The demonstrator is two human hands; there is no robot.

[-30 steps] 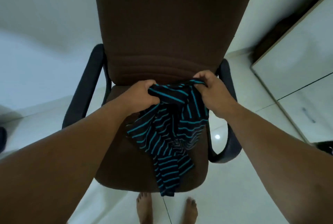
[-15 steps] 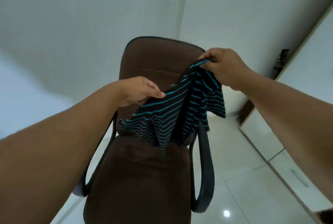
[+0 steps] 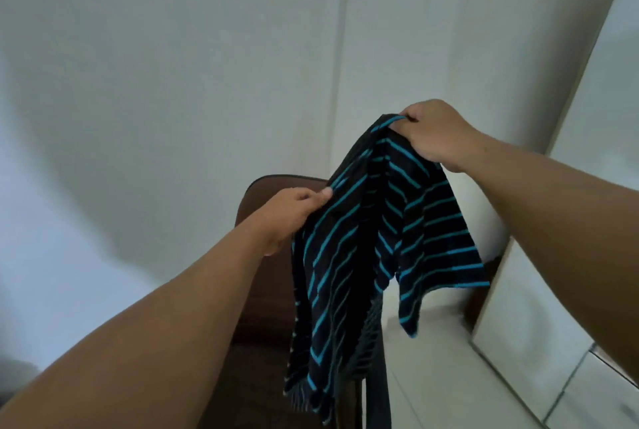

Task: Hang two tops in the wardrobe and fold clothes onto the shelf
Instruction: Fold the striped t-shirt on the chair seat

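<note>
A home bedroom: brown armchair (image 3: 262,290), white wardrobe (image 3: 553,325), pale tiled floor (image 3: 432,376), plain walls (image 3: 173,83)

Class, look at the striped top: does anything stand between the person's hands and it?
Nothing visible does. The left hand and the right hand both already grip the black top with teal stripes, holding it above the brown chair.

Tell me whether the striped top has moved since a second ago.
Yes. The striped top has been lifted off the brown chair seat; the left hand and right hand grip it, hanging above the chair.
</note>
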